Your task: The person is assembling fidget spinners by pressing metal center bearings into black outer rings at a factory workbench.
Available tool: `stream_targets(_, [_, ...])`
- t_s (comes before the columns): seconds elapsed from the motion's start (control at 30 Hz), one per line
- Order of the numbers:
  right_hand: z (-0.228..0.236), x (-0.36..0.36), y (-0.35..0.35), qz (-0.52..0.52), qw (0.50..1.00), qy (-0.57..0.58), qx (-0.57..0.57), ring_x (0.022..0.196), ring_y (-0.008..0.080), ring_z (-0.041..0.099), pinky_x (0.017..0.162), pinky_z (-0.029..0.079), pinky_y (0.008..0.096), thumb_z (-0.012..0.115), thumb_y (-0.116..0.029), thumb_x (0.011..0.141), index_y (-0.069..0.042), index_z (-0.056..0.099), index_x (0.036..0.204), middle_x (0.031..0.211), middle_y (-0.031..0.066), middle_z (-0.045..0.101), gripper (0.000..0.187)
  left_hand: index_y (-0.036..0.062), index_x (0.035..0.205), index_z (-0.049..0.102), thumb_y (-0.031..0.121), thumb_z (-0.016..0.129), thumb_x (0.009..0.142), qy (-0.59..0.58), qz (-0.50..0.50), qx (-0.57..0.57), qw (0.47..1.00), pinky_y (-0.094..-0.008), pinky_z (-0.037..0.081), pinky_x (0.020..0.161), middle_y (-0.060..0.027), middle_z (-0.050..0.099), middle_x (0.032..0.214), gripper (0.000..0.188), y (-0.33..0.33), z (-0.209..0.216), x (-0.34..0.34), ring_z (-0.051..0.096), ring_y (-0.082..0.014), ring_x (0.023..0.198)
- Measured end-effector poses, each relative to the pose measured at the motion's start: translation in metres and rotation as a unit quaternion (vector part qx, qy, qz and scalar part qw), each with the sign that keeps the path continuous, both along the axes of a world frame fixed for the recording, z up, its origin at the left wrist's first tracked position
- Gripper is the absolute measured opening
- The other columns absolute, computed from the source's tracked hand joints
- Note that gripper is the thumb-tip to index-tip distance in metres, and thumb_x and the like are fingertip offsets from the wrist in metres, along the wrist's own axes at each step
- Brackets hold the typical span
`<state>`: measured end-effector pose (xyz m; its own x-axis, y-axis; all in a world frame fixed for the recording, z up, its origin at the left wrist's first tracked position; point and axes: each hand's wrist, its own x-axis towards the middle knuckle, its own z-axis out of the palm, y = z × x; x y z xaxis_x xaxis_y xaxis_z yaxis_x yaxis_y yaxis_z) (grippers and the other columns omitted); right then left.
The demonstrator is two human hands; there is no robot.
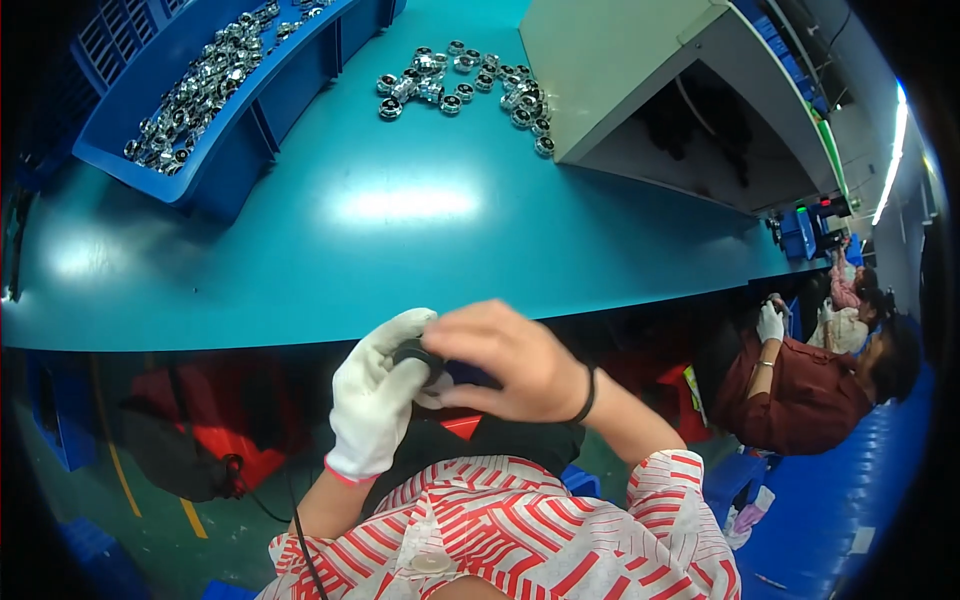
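Observation:
In front of my body, just off the table's near edge, my left hand (373, 392) wears a white glove and is closed on a small black round part (417, 357). The thumb lies across the part, and the fingers curl behind it. My right hand (515, 365) is bare, with a black band on the wrist. Its fingers reach over to the black part from the right, and its thumb sits lower, near the gloved fingers. Motion blurs this hand, so I cannot make out whether it grips the part.
Shiny metal parts (425, 75) with dark centres lie scattered at the back of the teal table (300, 265). A blue bin (205, 185) at the far left holds many more. A pale box-shaped housing (620, 75) stands far right. Co-workers (800, 385) sit along the right.

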<state>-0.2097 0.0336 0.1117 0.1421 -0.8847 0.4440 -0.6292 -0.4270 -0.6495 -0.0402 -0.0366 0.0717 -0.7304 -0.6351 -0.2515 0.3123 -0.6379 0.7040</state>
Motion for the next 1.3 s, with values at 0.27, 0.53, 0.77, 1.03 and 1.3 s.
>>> stream_targets(0.27, [-0.007,-0.115,-0.064,-0.349,0.852,0.388,-0.026,0.079,0.0306,0.064,0.063,0.053,0.0387,0.055,-0.007,0.082,-0.005,0.054,0.096,0.095,0.0129,0.061,0.014,-0.0042,0.131,0.039,0.017,0.058,0.090,0.097,-0.020,0.125,0.987,-0.0328,0.059,0.074,-0.0209,0.054,0.113,0.050,0.003,0.002,0.006,0.064,-0.0270,0.094])
stream_targets(0.53, [-0.020,-0.137,-0.092,-0.368,0.788,0.479,0.116,0.074,0.0345,0.064,0.062,0.053,0.0414,0.047,-0.005,0.084,-0.001,0.054,0.089,0.089,0.0168,0.058,0.009,-0.0006,0.136,0.035,0.023,0.048,0.096,0.144,-0.037,0.165,0.975,-0.0403,0.053,0.086,-0.0179,0.048,0.122,0.049,0.003,0.005,0.017,0.056,-0.0307,0.109])
stream_targets(0.77, [-0.004,-0.107,-0.063,-0.295,0.895,0.293,0.159,0.088,0.0327,0.061,0.077,0.049,0.0406,0.063,-0.015,0.082,-0.005,0.062,0.102,0.102,0.0141,0.059,0.022,-0.0020,0.133,0.039,0.018,0.047,0.096,0.149,-0.055,0.194,0.968,-0.0402,0.054,0.085,-0.0176,0.049,0.121,0.043,0.010,-0.002,0.021,0.057,-0.0302,0.107])
stream_targets(1.03, [-0.005,-0.035,0.004,-0.136,0.979,-0.004,0.152,0.075,0.0185,0.057,0.063,0.048,0.0277,0.067,-0.004,0.077,-0.003,0.060,0.105,0.092,0.0103,0.059,0.029,-0.0044,0.130,0.039,0.019,0.053,0.092,0.152,-0.078,0.217,0.961,-0.0369,0.058,0.076,-0.0210,0.052,0.117,0.047,0.026,-0.029,0.019,0.058,-0.0322,0.101])
stream_targets(1.3, [-0.035,0.032,0.053,-0.112,0.992,-0.049,0.040,0.079,0.0250,0.061,0.066,0.051,0.0315,0.074,-0.001,0.066,-0.001,0.062,0.101,0.098,0.0124,0.062,0.037,0.0001,0.128,0.046,0.017,0.045,0.096,0.110,-0.052,0.203,0.972,-0.0266,0.055,0.059,-0.0117,0.060,0.104,0.036,0.046,-0.039,0.007,0.063,-0.0183,0.085])
